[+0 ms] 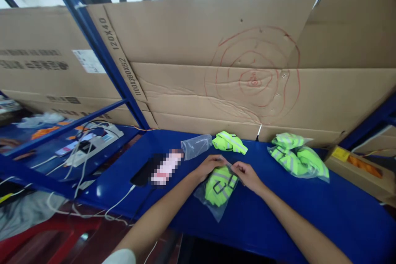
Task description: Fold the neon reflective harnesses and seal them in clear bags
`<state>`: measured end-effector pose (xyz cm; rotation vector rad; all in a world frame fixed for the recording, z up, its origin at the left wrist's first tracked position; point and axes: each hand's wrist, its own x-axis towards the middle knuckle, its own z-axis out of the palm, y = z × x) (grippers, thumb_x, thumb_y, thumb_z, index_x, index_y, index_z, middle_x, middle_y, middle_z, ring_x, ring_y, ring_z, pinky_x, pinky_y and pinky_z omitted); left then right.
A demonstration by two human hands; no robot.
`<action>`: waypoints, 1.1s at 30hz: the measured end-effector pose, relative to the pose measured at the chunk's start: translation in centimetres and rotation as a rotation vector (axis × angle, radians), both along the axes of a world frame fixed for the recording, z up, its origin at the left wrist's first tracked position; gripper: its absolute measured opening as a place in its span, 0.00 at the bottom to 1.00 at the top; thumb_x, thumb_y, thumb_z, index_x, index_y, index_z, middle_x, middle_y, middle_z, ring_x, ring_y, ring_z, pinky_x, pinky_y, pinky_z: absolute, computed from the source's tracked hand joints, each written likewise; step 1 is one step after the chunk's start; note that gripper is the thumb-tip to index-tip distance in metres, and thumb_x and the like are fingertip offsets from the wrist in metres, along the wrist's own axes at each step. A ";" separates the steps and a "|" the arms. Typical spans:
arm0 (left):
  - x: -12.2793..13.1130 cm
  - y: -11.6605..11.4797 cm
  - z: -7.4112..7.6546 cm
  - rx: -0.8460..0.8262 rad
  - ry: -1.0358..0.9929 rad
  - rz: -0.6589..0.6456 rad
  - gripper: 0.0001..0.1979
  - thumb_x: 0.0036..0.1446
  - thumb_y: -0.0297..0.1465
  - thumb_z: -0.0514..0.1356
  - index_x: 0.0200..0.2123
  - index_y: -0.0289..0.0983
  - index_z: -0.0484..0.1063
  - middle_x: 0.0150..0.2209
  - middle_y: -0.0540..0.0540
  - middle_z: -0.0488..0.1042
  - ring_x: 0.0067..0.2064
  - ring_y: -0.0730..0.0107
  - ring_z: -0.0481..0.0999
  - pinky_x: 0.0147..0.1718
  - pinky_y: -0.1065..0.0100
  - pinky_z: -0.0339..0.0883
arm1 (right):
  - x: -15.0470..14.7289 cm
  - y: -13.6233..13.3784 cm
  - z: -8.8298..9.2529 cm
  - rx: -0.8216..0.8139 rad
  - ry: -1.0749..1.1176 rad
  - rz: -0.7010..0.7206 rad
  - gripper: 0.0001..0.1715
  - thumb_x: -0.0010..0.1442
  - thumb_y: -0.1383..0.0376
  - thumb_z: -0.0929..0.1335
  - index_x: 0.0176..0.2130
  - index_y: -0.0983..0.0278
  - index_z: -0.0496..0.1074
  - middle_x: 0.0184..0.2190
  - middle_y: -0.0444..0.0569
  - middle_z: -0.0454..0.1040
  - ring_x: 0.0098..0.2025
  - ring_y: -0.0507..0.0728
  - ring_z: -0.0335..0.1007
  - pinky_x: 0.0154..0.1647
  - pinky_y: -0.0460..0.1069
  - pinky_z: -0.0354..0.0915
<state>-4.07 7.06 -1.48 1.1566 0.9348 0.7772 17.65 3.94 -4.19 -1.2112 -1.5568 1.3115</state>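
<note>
A clear plastic bag (218, 213) lies on the blue table with a folded neon-yellow reflective strap bundle (219, 187) inside, black buckles showing. At the bag's far edge my left hand (213, 165) is closed, its fingers pinching the plastic. My right hand (247, 176) pinches the same edge from the right. Just beyond my hands rests another neon-yellow reflective bundle (229, 142), outside any bag. Beside it on the left lies a flat clear plastic bag (196, 147). Several bagged neon-yellow bundles (297, 159) are piled to the right.
On the left of the table (309, 214) are a black object (144, 173) with a white cable and a blurred-out phone-like screen (167, 168). A cardboard box (365, 173) with orange contents stands at right. Cardboard panels (185, 33) and a blue metal post (102, 53) close off the back.
</note>
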 end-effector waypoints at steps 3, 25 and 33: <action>0.0 -0.4 -0.3 0.032 -0.014 -0.032 0.34 0.48 0.58 0.73 0.40 0.31 0.84 0.34 0.41 0.81 0.33 0.66 0.76 0.38 0.66 0.68 | 0.0 -0.1 -0.1 0.051 0.007 -0.015 0.41 0.55 0.29 0.72 0.33 0.65 0.72 0.21 0.40 0.64 0.24 0.48 0.53 0.25 0.45 0.50; 0.7 -1.0 -0.8 0.327 0.042 0.049 0.29 0.52 0.55 0.73 0.34 0.33 0.78 0.30 0.48 0.75 0.32 0.72 0.68 0.34 0.70 0.61 | 0.5 -1.5 1.0 0.096 -0.014 -0.006 0.36 0.60 0.34 0.72 0.40 0.65 0.75 0.29 0.44 0.72 0.29 0.50 0.62 0.29 0.46 0.58; 1.5 -1.5 -1.2 0.369 0.045 0.014 0.27 0.57 0.56 0.69 0.34 0.35 0.82 0.34 0.44 0.81 0.35 0.66 0.74 0.38 0.67 0.66 | 0.7 -1.6 0.8 0.125 -0.023 0.019 0.34 0.61 0.35 0.71 0.35 0.64 0.73 0.29 0.45 0.71 0.30 0.51 0.61 0.32 0.48 0.57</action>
